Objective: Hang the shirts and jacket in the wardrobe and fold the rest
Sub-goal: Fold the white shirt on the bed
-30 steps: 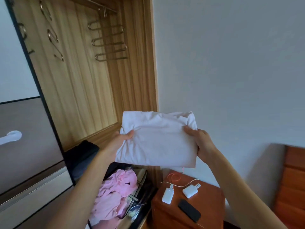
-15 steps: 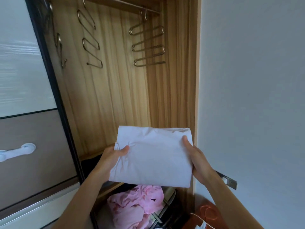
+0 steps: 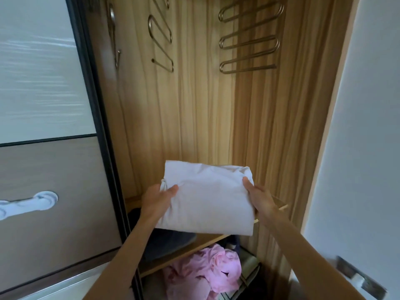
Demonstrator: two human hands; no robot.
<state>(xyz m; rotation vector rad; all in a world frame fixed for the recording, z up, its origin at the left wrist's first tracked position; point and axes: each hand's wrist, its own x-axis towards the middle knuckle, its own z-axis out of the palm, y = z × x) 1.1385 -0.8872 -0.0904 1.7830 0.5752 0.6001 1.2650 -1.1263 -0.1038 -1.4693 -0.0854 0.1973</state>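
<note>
A folded white garment is held flat in front of the open wardrobe, just above its wooden shelf. My left hand grips its left edge, thumb on top. My right hand grips its right edge, thumb on top as well. A dark folded garment lies on the shelf under my left hand. A crumpled pink garment sits in the compartment below the shelf.
Metal hangers hang inside the wardrobe: an S-shaped trouser hanger at the right and thin wire hangers at the left. The sliding door with a white handle stands at the left. A white wall bounds the right.
The view has swung left and closer to the wardrobe. Both hands have carried the folded white garment forward and down to the shelf. The bedside table has left the view.
</note>
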